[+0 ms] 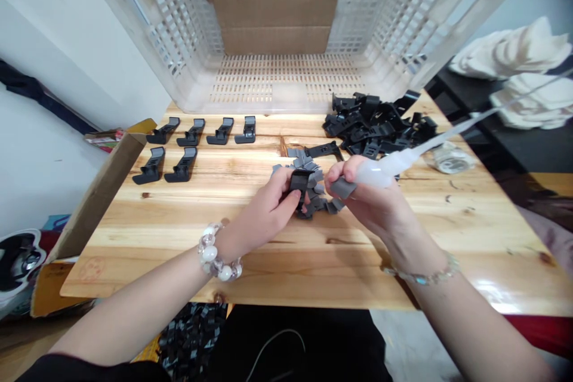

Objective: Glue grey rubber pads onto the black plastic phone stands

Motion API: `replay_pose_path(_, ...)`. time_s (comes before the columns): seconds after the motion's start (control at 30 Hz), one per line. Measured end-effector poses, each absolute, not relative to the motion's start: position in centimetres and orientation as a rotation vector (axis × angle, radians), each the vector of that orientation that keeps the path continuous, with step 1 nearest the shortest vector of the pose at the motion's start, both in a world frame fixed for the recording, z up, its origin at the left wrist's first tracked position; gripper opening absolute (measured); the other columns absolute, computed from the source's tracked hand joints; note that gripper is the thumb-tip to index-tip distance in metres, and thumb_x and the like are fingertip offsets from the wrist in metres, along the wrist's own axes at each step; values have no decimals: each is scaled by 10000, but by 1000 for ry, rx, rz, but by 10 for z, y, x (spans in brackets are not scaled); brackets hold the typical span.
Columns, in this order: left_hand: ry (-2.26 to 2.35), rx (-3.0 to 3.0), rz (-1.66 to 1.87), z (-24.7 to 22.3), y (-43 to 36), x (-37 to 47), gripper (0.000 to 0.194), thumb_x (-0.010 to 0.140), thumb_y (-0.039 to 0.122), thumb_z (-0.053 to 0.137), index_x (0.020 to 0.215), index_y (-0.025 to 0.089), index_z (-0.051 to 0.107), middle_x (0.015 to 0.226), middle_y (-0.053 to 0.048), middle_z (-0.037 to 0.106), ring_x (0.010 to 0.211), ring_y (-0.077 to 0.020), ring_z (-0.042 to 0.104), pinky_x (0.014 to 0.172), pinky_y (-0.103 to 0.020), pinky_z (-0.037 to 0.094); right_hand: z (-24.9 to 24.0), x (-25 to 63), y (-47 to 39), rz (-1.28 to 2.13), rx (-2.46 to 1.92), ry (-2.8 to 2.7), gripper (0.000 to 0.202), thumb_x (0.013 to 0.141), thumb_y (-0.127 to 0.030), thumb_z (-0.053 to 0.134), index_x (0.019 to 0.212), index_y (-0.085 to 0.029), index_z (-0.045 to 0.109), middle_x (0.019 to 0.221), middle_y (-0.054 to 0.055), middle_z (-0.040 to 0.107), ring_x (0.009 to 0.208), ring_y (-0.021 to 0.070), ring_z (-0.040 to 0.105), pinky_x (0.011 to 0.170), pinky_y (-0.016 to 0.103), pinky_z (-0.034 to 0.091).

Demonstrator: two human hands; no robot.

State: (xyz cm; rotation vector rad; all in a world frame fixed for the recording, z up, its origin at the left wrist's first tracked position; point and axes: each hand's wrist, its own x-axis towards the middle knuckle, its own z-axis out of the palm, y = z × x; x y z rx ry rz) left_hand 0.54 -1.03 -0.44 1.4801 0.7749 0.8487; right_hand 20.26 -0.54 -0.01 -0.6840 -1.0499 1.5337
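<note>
Six black clips [182, 163] laid out at 10 o'clock, likely done. Clamping another clip [299, 181] at centre in fingers of left hand [274, 200]; gripping grey pad [342, 187], bottle [376, 173] in fingers of right hand [379, 200]. Apparently left: heap [371, 123], 2 o'clock.

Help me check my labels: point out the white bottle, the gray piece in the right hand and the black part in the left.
White bottle [374, 173], head view: its body.
Gray piece [342, 187], head view: its flat face.
Black part [299, 181], head view: its upper portion.
</note>
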Motion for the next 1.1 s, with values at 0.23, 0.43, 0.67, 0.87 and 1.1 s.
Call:
replay_pose_path(0.23, 720, 1514, 882, -2, -14, 5, 124, 966, 198, 434, 1087, 185, 458, 961, -45, 596, 850, -146, 604, 826, -322, 510, 4, 198, -6, 1521, -720, -1073, 243, 625, -277, 796, 693, -210, 572, 780, 1, 657, 667, 143, 611, 611, 294, 534)
replay_pose_path(0.43, 698, 1585, 884, -5, -14, 4, 176, 966, 214, 446, 1139, 194, 468, 1001, -56, 597, 901, -162, 613, 844, -339, 522, 2, 195, -6, 1550, -665, -1068, 237, 617, -242, 815, 676, -203, 589, 755, 2, 661, 661, 150, 621, 595, 292, 529)
replay_pose_path(0.67, 737, 1599, 845, -1, -15, 4, 191, 965, 229, 437, 1152, 203, 465, 1003, -59, 601, 900, -168, 611, 847, -344, 523, 3, 195, -8, 1555, -730, -1071, 236, 620, -268, 826, 684, -219, 604, 780, 12, 662, 677, 162, 620, 631, 322, 532)
replay_pose_path(0.87, 729, 1598, 866, -2, -16, 5, 193, 963, 227, 439, 1151, 190, 467, 1006, -65, 602, 907, -162, 614, 842, -327, 520, 5, 195, -8, 1549, -756, -1106, 259, 591, -277, 840, 685, -219, 607, 771, 10, 660, 680, 166, 625, 647, 336, 541)
replay_pose_path(1.1, 747, 1546, 866, -5, -16, 7, 194, 960, 225, 439, 1148, 190, 468, 1064, -75, 620, 934, -167, 616, 855, -332, 517, 7, 193, -8, 1590, -708, -1068, 215, 593, -212, 827, 693, -209, 637, 750, -3, 675, 657, 138, 629, 617, 275, 500)
